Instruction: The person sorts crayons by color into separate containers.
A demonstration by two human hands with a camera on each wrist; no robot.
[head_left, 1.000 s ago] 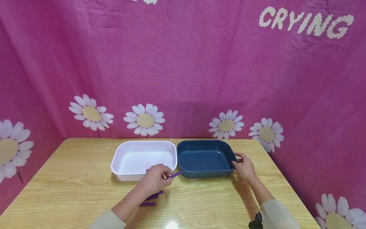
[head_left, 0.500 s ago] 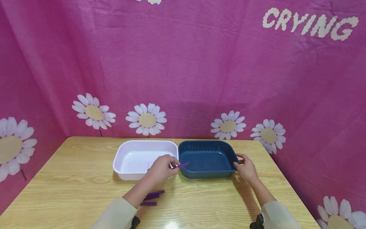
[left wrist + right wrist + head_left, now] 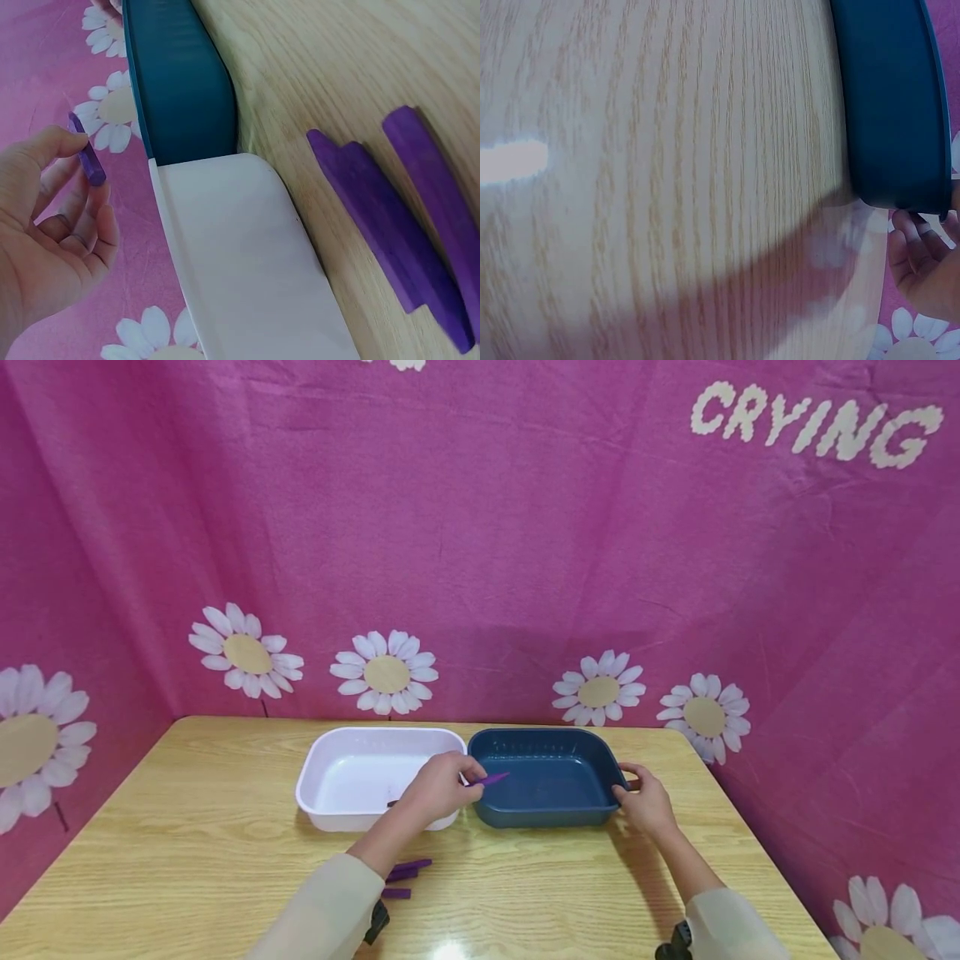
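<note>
Left hand [image 3: 441, 787] has carried its flat purple plastic stick [image 3: 491, 778] up off the wooden table [image 3: 187, 860] and over the near-left corner of the dark blue plastic tub [image 3: 592, 817], white plastic tub [image 3: 322, 814] touching beside. Fingers pinch one end; its long axis points right toward the right hand [image 3: 645, 800], which grips the blue tub's right rim. Spare purple sticks [image 3: 405, 870] lie by the left forearm.

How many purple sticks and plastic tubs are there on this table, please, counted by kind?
Flat purple plastic sticks: 4 (3 on the wooden table, 1 pinched in the left hand)
White rectangular plastic tub: 1
Dark blue rectangular plastic tub: 1
Total: 6
</note>
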